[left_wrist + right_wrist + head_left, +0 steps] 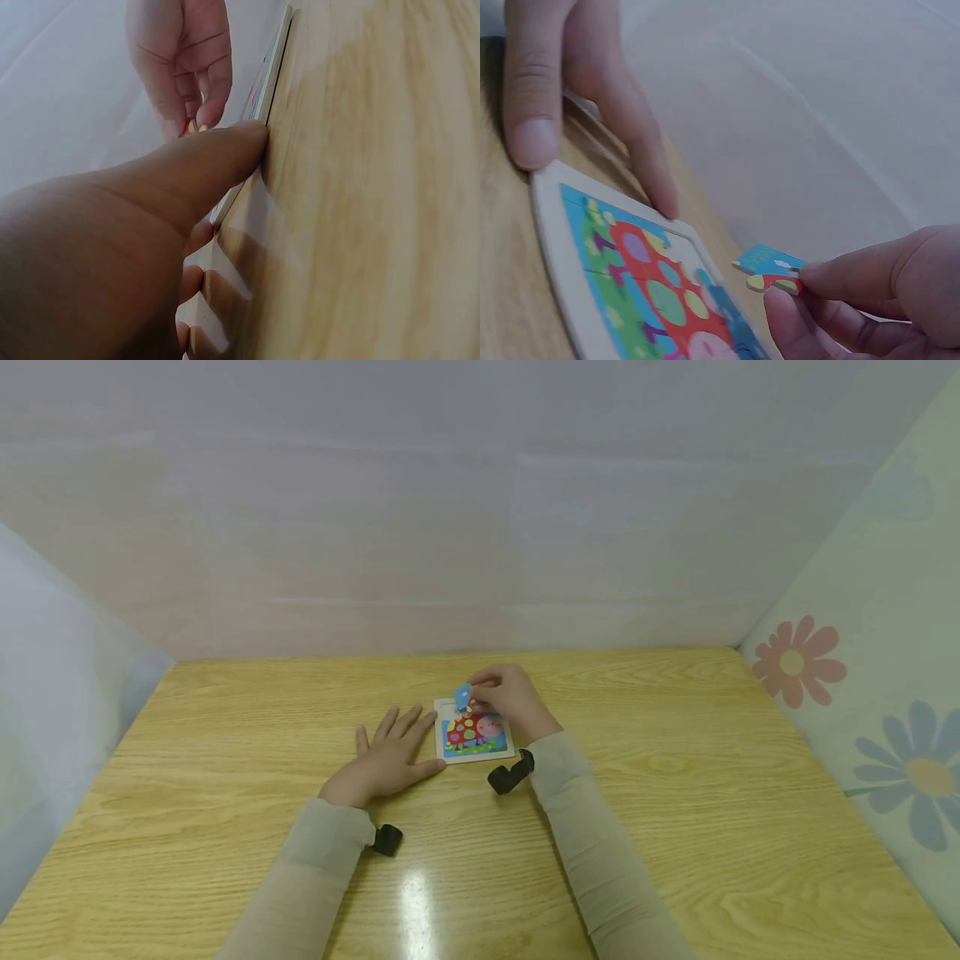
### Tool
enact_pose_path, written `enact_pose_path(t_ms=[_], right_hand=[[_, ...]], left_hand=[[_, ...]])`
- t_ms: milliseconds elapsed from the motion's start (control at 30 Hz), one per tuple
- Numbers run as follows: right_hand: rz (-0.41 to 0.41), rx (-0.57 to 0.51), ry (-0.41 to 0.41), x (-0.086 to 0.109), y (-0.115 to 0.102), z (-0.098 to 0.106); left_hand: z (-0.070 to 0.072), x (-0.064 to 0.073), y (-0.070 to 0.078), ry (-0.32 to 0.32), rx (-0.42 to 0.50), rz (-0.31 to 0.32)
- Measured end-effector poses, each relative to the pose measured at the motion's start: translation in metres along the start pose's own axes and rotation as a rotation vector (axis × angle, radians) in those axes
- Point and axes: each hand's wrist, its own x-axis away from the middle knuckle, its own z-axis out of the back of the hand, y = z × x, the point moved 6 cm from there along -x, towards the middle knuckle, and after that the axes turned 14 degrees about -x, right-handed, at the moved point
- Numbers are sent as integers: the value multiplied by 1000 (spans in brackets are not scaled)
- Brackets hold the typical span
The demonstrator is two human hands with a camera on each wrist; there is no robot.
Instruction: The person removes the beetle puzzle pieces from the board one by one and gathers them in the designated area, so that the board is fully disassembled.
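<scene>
A small framed jigsaw puzzle (474, 732) with a red spotted ladybug lies flat on the table. In the right wrist view its pale frame (549, 225) surrounds fitted pieces, and a bare patch shows near the far edge. My right hand (512, 697) pinches a blue puzzle piece (769, 262) with red and yellow parts between thumb and fingers, held above the puzzle's upper edge. My left hand (386, 764) lies spread on the table, its thumb and a finger touching the frame's left side. The left wrist view shows that thumb (217, 154) against the frame's edge.
The wood-grain table (675, 827) stretches out on all sides of the puzzle. A pale wall (480, 527) rises behind it, and a panel with printed flowers (798, 662) stands at the right. Black wrist devices (510, 772) sit at both cuffs.
</scene>
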Motion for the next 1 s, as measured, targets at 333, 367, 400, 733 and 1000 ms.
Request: enact_pose_path(t_ms=[333,367,400,733,1000], right_hand=[[44,-101,55,2,-6,39],[50,-106,62,2,-5,43],[55,-108,68,2,-5,47],[41,-110,160,2,4,85],[22,-72,215,5,15,111]], left_hand=[[-6,-2,-4,1,21,-8],[-5,-2,-3,2,25,-13],[-3,-1,-2,3,26,-16],[2,4,1,-17,-7,-17],[-1,1,-2,-12,-17,-24]])
